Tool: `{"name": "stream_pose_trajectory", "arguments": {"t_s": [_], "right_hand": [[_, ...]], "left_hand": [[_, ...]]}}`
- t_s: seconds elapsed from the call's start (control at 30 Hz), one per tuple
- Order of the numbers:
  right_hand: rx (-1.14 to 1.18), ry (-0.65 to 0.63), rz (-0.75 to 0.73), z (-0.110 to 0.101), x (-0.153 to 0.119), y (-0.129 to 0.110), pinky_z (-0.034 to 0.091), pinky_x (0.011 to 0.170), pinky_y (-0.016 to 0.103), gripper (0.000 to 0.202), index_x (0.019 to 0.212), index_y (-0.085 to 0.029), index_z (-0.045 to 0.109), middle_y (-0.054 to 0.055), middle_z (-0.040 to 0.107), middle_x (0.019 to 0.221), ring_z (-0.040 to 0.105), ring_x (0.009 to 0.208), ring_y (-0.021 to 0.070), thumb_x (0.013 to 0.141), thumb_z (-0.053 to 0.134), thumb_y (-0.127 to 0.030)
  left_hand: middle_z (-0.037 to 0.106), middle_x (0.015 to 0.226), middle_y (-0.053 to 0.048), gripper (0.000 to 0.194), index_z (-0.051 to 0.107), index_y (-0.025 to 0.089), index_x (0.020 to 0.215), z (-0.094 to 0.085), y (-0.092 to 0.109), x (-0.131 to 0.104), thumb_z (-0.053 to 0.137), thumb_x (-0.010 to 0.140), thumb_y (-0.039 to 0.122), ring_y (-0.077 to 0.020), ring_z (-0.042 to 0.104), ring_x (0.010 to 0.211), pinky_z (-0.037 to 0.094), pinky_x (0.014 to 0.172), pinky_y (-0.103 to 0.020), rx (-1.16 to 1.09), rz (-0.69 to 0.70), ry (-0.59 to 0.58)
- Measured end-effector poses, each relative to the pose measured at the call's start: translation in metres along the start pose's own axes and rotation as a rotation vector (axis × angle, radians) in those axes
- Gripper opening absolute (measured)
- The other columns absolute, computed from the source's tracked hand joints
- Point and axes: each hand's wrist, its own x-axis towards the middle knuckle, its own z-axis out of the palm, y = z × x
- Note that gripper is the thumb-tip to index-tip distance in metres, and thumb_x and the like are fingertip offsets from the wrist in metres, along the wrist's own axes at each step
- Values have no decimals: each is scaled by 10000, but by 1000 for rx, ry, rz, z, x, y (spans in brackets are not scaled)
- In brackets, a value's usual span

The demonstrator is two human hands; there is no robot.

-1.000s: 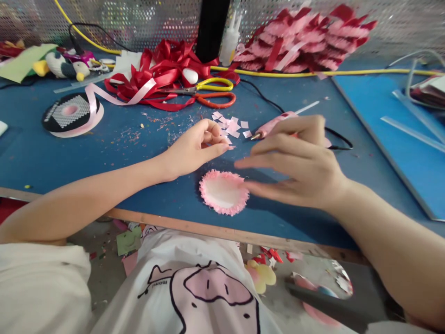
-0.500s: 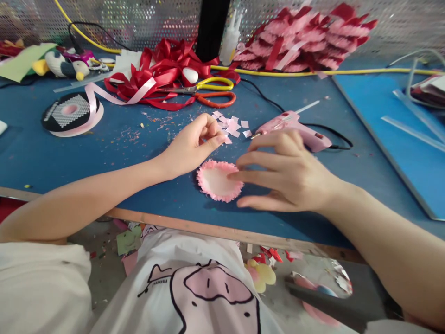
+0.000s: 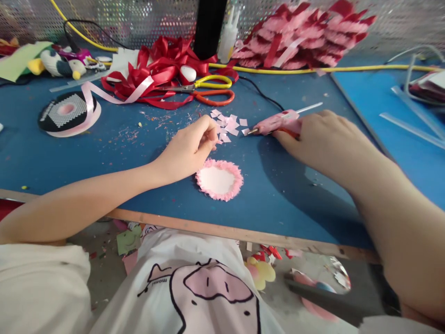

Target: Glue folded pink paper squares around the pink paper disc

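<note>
A round white disc with a pink fringed rim (image 3: 219,179) lies flat on the blue table (image 3: 104,153) near its front edge. My left hand (image 3: 190,147) rests just above and left of the disc, fingertips pinched at a scatter of small pink paper squares (image 3: 227,125); whether a square is between the fingers I cannot tell. My right hand (image 3: 330,141) lies over the handle of a pink glue gun (image 3: 276,122), whose metal tip points left toward the paper squares. Its black cord runs toward the back of the table.
Yellow and orange scissors (image 3: 208,90) lie in a heap of red ribbon (image 3: 156,69) at the back. A spool of pink ribbon (image 3: 66,113) sits at the left, a pile of red and pink rosettes (image 3: 302,37) at the back right, a lighter blue board (image 3: 392,116) at the right.
My right hand has left the fringed disc and moved up and right onto the glue gun. The disc shifted slightly left and now lies uncovered. My left hand stayed at the paper squares.
</note>
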Motion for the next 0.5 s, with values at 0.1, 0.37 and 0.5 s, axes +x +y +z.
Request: {"name": "stream_pose_trajectory", "arguments": {"t_s": [0.1,0.37,0.5], "right_hand": [[-9,-52,47,-5,3,1,558,939,508,532,1186,-72,621,297,729,1153,719,1085,399,1078,418,-553],[62,-39,101,-15,1,-2,549,926,480,356,1106,-156,588,248,708,1161,706,1103,373,979,566,-488],[195,290,-52,-9,4,6,497,753,408,389,1063,-218,515,145,672,1034,660,904,276,947,592,-581]], "left_hand": [[673,954,0,232,438,225,921,-1,4,-1,548,1009,41,-151,778,943,594,806,-292,-50,11,-48],[662,978,-16,203,439,225,918,-3,10,-2,522,977,49,-154,753,972,585,819,-299,-50,28,-141],[668,957,-6,195,461,229,932,-2,10,-1,537,958,51,-159,736,953,582,847,-311,-23,-17,-157]]}}
